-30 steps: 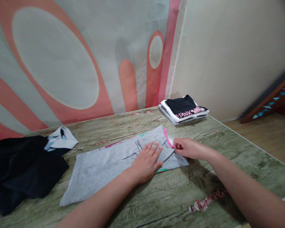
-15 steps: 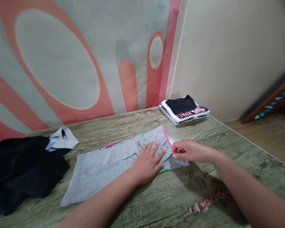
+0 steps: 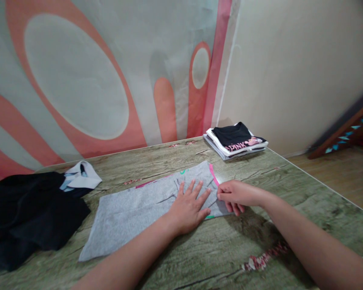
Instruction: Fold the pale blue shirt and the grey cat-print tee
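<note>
A grey garment [image 3: 133, 213] with pink and green trim lies spread flat on the wood-grain table [image 3: 305, 193]. My left hand [image 3: 189, 203] rests flat on its right part, fingers spread. Right beside it, my right hand [image 3: 234, 195] pinches the garment's right edge near the pink trim, with the fingertips curled down onto the cloth.
A pile of black clothing with a white collar [image 3: 33, 213] lies at the table's left. A stack of folded shirts [image 3: 234, 141], the top one black with pink lettering, sits at the back right corner. A patterned curtain [image 3: 109, 72] hangs behind. Wooden floor lies to the right.
My right hand has drawn the garment's right edge leftward and down towards my left hand, so the cloth's right end has become narrower. My left hand has stayed pressed flat.
</note>
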The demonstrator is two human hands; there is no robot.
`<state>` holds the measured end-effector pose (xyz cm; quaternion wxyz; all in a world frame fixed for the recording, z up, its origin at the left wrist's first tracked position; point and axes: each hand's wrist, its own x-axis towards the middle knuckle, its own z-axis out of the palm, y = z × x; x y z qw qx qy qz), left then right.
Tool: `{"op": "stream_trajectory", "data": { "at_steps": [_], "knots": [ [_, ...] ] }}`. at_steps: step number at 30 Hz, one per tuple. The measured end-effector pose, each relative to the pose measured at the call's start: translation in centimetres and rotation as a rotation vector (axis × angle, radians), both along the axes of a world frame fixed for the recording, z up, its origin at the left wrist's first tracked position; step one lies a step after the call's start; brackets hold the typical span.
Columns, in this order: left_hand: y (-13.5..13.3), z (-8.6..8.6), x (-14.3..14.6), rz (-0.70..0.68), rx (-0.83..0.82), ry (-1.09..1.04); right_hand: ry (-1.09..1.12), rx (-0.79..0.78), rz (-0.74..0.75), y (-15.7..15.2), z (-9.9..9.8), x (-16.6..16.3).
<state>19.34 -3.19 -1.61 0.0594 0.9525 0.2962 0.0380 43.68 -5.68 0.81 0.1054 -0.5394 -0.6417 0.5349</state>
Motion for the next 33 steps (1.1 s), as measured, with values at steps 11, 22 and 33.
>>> {"op": "stream_trajectory", "data": {
  "at_steps": [11,22,33],
  "knots": [
    [1.3,0.2,-1.0,0.051,-0.073,-0.019,0.195,0.102,-0.074,0.1,-0.2,-2.0],
    [3.2,0.7,-2.3,0.063,-0.15,0.02,0.173,0.032,-0.133,0.2,0.5,-0.6],
    [8.9,4.9,-8.4,0.289,-0.103,-0.227,-0.145,0.183,-0.193,0.3,-0.3,-0.7]
  ]
}}
